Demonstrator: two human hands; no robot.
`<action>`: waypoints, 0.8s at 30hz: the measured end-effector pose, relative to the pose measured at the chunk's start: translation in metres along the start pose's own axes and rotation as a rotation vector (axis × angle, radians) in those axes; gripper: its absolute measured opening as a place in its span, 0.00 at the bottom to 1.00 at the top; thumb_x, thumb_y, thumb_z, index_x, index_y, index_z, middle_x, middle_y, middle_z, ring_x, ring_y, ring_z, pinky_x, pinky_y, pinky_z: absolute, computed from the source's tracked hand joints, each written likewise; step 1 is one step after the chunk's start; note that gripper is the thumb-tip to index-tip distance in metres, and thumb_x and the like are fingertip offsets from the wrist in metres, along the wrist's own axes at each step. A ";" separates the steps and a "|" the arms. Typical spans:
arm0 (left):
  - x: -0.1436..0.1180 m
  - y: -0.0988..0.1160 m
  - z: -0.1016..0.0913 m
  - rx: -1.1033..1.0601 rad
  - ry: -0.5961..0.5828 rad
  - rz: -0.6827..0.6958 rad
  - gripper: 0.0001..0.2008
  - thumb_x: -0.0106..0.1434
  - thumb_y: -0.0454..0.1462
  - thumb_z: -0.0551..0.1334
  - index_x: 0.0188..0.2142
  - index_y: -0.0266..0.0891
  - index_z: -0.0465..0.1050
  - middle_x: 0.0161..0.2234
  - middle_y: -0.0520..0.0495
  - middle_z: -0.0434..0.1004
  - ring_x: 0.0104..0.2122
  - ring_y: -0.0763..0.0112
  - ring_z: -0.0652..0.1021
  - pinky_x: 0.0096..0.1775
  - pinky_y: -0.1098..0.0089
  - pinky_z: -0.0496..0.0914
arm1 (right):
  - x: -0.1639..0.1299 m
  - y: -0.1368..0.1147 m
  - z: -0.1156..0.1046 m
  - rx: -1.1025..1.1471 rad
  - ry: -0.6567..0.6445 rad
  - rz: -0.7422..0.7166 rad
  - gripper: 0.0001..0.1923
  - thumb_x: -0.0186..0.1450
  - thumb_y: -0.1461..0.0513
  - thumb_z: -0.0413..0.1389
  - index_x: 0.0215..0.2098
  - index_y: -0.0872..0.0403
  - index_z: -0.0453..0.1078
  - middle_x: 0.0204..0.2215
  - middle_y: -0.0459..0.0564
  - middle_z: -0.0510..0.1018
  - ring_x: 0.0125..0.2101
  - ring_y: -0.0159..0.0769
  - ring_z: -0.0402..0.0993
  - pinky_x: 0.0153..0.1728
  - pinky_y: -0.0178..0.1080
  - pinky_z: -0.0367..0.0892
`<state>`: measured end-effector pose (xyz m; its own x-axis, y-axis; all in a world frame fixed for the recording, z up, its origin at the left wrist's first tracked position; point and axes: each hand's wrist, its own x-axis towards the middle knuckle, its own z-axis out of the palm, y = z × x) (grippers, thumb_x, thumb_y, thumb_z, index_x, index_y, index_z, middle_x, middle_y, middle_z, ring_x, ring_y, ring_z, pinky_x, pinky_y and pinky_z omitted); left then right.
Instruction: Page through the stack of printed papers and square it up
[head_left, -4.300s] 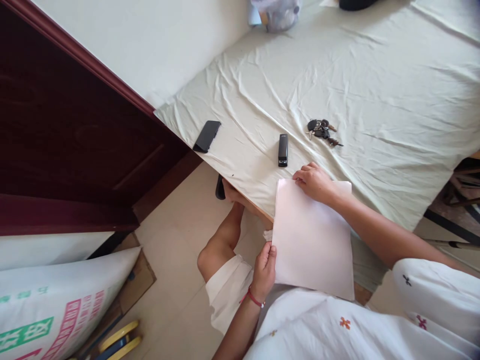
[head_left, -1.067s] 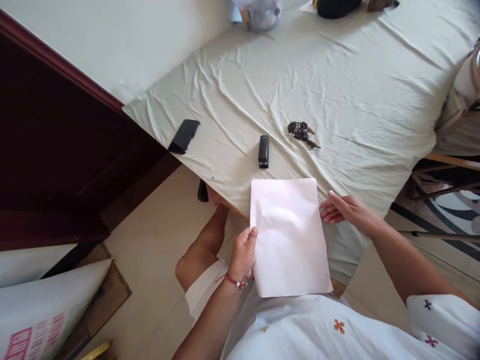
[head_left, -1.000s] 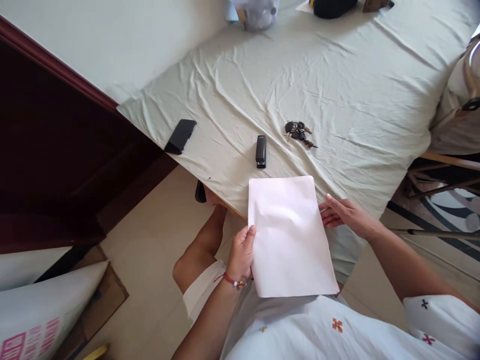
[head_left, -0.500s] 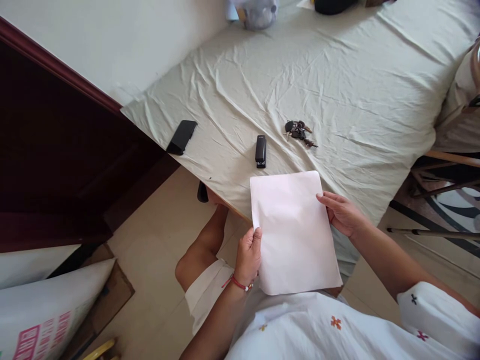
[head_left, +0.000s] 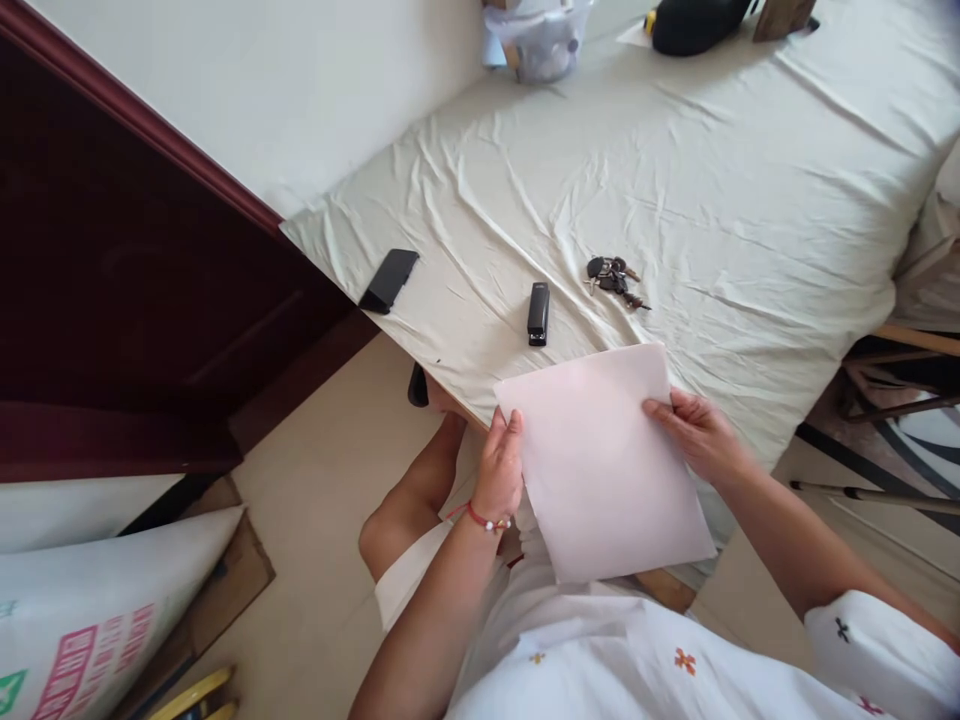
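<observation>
Both my hands pinch one thin stack of white paper point(head_left: 607, 460) over the bench point(head_left: 750, 180) edge: left hand point(head_left: 504, 465) on its left edge, right hand point(head_left: 694, 435) on its right. It looks light, floppy and easily creased, so I judge holding opposite edges best, short of the stapler point(head_left: 538, 313).

Pink and green printing is seen on the white sack point(head_left: 90, 610), too partial to be read.
</observation>
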<state>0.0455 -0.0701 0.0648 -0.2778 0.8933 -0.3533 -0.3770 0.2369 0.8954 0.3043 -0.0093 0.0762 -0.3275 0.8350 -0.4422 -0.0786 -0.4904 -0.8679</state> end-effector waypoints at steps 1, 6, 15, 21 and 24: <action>0.003 -0.002 0.002 0.039 0.023 0.035 0.31 0.66 0.58 0.67 0.61 0.45 0.74 0.64 0.40 0.77 0.67 0.53 0.73 0.68 0.57 0.66 | 0.000 0.000 -0.002 -0.042 0.006 -0.017 0.21 0.65 0.44 0.67 0.48 0.49 0.78 0.36 0.50 0.85 0.29 0.41 0.83 0.31 0.41 0.79; 0.000 -0.011 0.006 0.333 0.005 0.245 0.27 0.73 0.58 0.58 0.58 0.43 0.76 0.58 0.41 0.82 0.63 0.56 0.76 0.66 0.58 0.67 | 0.012 -0.009 -0.010 -0.610 0.332 -0.412 0.21 0.71 0.51 0.60 0.60 0.48 0.72 0.46 0.55 0.84 0.41 0.49 0.83 0.43 0.52 0.80; -0.011 -0.004 0.020 0.380 -0.030 0.182 0.32 0.71 0.61 0.58 0.57 0.41 0.78 0.57 0.38 0.82 0.61 0.53 0.77 0.63 0.57 0.71 | 0.027 -0.058 0.059 -1.338 0.131 -1.015 0.14 0.77 0.63 0.52 0.55 0.49 0.77 0.58 0.54 0.81 0.70 0.54 0.62 0.72 0.66 0.49; -0.015 0.000 0.029 0.359 -0.002 0.145 0.32 0.70 0.61 0.58 0.57 0.40 0.77 0.57 0.39 0.82 0.60 0.54 0.78 0.63 0.59 0.72 | 0.033 -0.068 0.073 -1.365 0.017 -0.903 0.14 0.77 0.64 0.52 0.45 0.50 0.80 0.43 0.52 0.86 0.67 0.55 0.66 0.72 0.69 0.42; -0.014 -0.001 0.030 0.314 -0.050 0.144 0.29 0.71 0.60 0.59 0.56 0.41 0.77 0.54 0.40 0.83 0.55 0.56 0.80 0.59 0.60 0.74 | 0.042 -0.068 0.071 -1.279 -0.071 -0.858 0.14 0.77 0.63 0.52 0.42 0.53 0.81 0.39 0.54 0.86 0.63 0.55 0.72 0.69 0.64 0.51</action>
<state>0.0766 -0.0714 0.0769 -0.2615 0.9421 -0.2100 -0.0446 0.2056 0.9776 0.2289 0.0417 0.1328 -0.6526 0.7139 0.2539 0.5611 0.6805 -0.4712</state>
